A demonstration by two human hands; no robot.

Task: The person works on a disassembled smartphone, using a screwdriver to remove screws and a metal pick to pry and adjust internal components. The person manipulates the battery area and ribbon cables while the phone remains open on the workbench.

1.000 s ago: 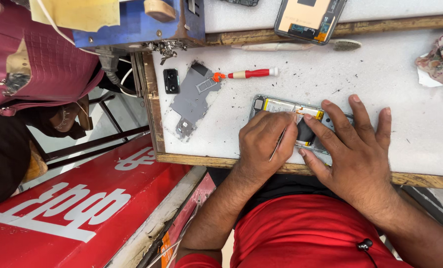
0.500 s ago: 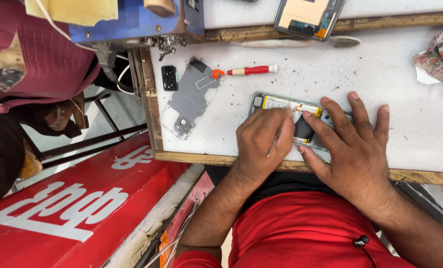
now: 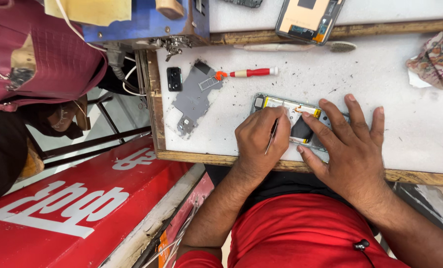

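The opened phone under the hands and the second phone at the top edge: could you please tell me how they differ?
The opened phone lies on the white mat, pinned by the right hand while the left hand works a thin tool into it. The second phone lies untouched on the ledge, tilted, showing a tan panel. Both are backless.

Opened phone (image 3: 286, 106), back off, lies flat under your fingertips, yellow-labelled battery exposed. Thin metal tweezers (image 3: 271, 139) slant between your left fingers, tip at the phone.
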